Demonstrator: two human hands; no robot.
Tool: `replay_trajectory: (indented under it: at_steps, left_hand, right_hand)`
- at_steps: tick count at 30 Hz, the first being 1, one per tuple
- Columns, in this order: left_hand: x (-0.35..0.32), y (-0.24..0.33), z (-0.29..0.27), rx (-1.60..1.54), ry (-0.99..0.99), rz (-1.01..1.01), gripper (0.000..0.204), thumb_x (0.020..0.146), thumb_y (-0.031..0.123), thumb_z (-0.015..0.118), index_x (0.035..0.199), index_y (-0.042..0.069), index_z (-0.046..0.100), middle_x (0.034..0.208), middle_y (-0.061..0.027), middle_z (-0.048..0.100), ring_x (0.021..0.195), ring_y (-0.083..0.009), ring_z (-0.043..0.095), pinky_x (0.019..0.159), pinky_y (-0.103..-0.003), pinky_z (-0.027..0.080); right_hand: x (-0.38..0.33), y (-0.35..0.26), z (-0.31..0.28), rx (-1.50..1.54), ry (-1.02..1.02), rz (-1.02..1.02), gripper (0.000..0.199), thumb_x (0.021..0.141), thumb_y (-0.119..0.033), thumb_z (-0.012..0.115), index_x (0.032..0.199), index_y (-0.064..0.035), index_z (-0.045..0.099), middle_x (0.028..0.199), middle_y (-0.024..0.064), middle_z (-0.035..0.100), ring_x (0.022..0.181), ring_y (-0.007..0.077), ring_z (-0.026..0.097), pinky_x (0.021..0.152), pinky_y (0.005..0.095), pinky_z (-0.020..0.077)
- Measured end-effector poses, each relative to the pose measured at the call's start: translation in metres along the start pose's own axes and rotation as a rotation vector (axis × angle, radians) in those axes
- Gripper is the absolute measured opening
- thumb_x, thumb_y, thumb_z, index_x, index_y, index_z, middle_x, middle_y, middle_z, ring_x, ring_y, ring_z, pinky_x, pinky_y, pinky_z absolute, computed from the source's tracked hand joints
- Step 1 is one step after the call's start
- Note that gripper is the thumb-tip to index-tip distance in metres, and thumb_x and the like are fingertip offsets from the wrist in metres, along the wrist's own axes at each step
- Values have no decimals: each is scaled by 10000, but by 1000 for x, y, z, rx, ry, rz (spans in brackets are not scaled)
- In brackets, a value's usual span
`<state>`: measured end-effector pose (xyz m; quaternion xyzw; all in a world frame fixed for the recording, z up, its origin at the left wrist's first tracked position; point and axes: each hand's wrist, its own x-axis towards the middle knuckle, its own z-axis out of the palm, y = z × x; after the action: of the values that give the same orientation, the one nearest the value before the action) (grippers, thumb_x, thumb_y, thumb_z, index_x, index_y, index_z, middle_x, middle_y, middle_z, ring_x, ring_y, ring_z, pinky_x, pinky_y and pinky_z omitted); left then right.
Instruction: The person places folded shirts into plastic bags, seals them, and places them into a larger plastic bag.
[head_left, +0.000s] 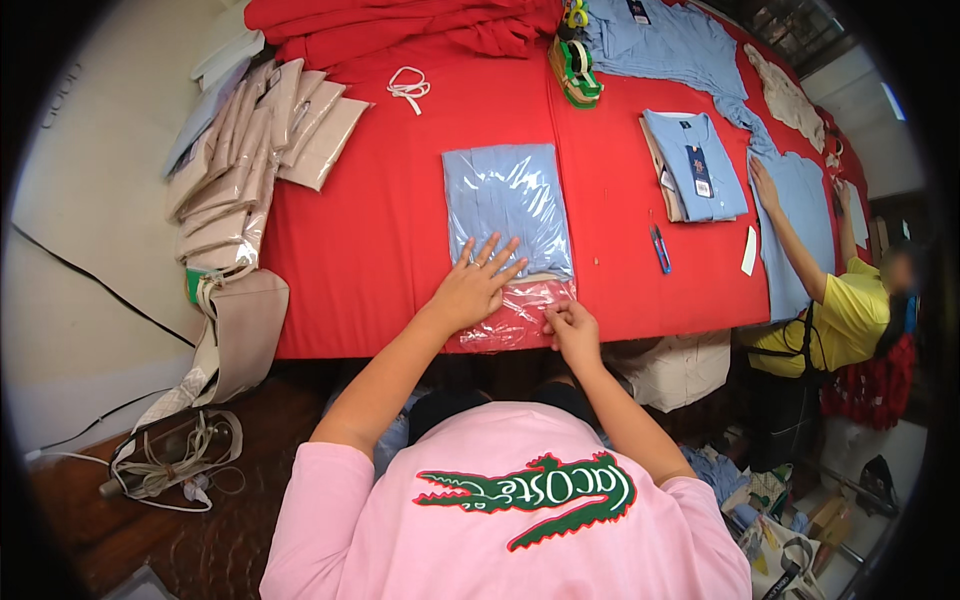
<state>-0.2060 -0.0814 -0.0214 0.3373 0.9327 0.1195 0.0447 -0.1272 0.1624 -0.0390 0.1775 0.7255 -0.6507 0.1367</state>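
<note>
A folded light blue shirt (505,205) lies inside a clear plastic bag (515,315) on the red-covered table in front of me. The empty end of the bag extends toward the table's near edge. My left hand (477,284) rests on the bag's lower left part, fingers spread over the shirt's near edge. At the bag's right side, my right hand (573,328) pinches the edge of the plastic near the table's front. A pair of blue thread snips (660,248) lies to the right of the bag.
Bagged beige garments (235,165) are heaped at the left. Folded shirts with a tag (698,170) lie to the right, near a green tape dispenser (577,72). A white cord (408,88) sits at the back. A person in yellow (850,310) handles a blue garment (800,220) at the right.
</note>
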Motion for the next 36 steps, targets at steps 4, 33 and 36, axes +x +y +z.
replay_trajectory:
  at_steps: [4,33,36]
  left_hand:
    - [-4,-3,4,-88,52,70,758,923,292,666,1626,305,383,1756,-79,174,1604,-399,152,1266,-638,130]
    - [-44,13,6,-1114,486,-572,328,1105,279,531,1092,-15,675,807,-149,747,757,-233,767,671,-332,609]
    - [-27,0,-3,-1205,355,-794,415,1124,358,491,1019,-13,643,721,-127,694,648,-178,733,574,-279,562]
  right_hand:
    - [-33,-11,-49,-724,5,-481,245,876,-76,758,1113,-61,698,956,92,716,829,235,713,693,351,562]
    - [69,-62,-4,222,-20,-280,186,1096,-171,538,1046,-25,641,825,85,712,694,105,673,661,258,533]
    - [71,-79,9,-36,114,-141,230,1102,-214,530,1042,-24,644,732,79,682,632,116,658,620,267,527]
